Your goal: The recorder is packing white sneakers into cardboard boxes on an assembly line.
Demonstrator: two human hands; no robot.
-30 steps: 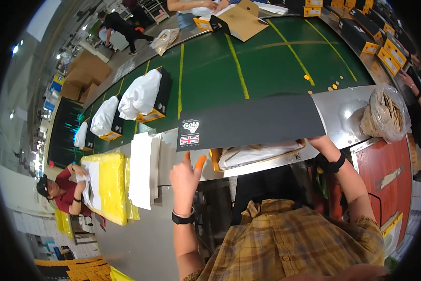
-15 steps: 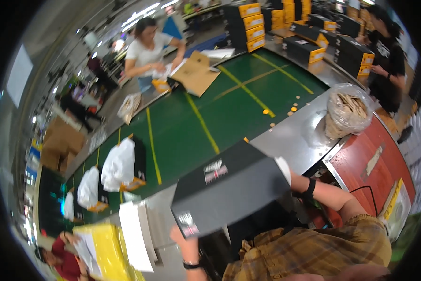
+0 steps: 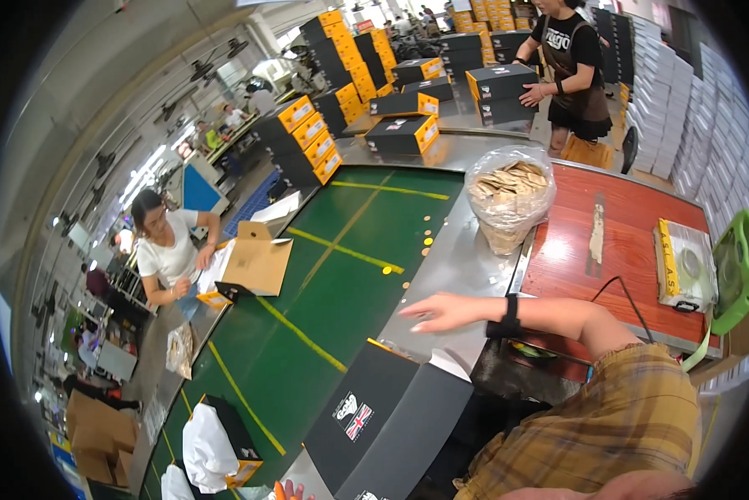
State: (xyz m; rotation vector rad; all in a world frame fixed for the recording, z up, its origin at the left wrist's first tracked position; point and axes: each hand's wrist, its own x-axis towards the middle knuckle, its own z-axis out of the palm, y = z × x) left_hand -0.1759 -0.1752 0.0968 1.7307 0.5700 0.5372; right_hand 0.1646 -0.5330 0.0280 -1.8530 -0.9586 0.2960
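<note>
A dark grey shoebox (image 3: 358,417) with a flag label on its lid lies tilted in front of me at the near belt edge. White paper (image 3: 449,364) pokes out at its right end. My right hand (image 3: 443,311) stretches over the metal ledge above the box, its fingers extended and nothing in them. Low in the picture, my left hand (image 3: 291,492) shows only spread fingertips beside the box's left edge; the rest is cut off. On the belt to the left, another dark shoebox (image 3: 232,433) carries a white paper bundle (image 3: 207,450).
A green conveyor belt (image 3: 291,367) with yellow lines runs past. A clear bag of tan packets (image 3: 509,196) stands on the metal ledge by a red board (image 3: 624,225). Across the belt, a co-worker (image 3: 170,250) handles an open box. Another (image 3: 570,67) holds a shoebox near stacked boxes.
My view has turned to the right. My right hand has let go of the shoebox and reaches out over the ledge. The box now sits lower in the picture, its white paper exposed.
</note>
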